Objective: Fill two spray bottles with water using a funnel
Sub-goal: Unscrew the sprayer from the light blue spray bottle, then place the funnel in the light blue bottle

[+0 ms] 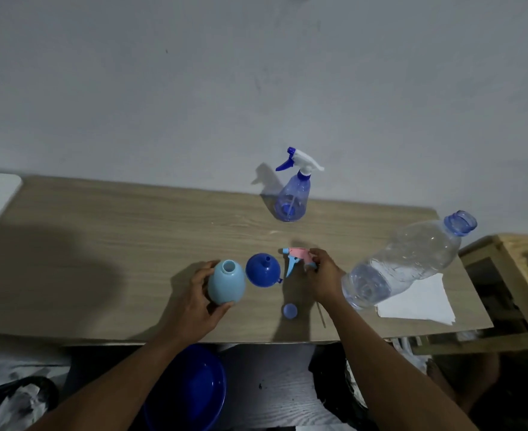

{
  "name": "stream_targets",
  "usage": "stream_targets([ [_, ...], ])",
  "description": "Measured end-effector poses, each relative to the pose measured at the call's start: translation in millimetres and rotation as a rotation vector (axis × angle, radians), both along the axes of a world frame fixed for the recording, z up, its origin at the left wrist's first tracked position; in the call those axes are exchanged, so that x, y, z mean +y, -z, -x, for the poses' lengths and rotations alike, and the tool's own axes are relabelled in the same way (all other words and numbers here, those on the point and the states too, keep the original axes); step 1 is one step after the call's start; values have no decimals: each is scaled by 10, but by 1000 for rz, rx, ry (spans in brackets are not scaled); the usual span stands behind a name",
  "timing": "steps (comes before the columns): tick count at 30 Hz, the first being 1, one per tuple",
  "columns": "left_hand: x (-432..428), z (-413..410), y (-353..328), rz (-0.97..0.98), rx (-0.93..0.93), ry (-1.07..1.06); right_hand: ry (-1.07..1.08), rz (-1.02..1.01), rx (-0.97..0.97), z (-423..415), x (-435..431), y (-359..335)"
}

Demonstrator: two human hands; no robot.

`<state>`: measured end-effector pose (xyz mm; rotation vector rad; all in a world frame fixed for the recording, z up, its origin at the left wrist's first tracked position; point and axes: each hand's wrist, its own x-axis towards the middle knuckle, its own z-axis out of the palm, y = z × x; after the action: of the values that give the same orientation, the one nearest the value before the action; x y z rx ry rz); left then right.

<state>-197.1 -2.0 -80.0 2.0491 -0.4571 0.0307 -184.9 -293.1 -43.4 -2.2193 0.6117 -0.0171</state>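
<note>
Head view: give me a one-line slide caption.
Left hand steadies the uncapped light-blue spray bottle beside the inverted funnel while the right hand holds a pink trigger head.

Uncapped pale-blue bottle (226,286) beside inverted funnel (262,270)

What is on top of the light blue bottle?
Nothing: the light blue bottle, held by the left hand, has an open neck. The pink spray head is in the right hand. Opaque walls hide any contents.

A modest home room: bare painted wall (194,88) beyond the left hand (194,301) and right hand (324,276), wood-grain table (100,244) under them, blue plastic basin (194,390) lower down.
</note>
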Motion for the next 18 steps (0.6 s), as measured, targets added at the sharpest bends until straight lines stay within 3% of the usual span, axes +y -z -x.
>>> stream_targets([
  [6, 74, -26, 72, -44, 24, 38, 22, 22, 84, -35, -25, 40],
  [11, 135, -11, 128, -129, -4, 43, -118, 127, -172, 76, 154, 24],
  [15, 120, 7, 137, -186, -14, 58, -413, 236, 79, 174, 222, 250],
  [18, 122, 6, 159, -194, -30, 63, -528, 374, 83, 171, 216, 335],
])
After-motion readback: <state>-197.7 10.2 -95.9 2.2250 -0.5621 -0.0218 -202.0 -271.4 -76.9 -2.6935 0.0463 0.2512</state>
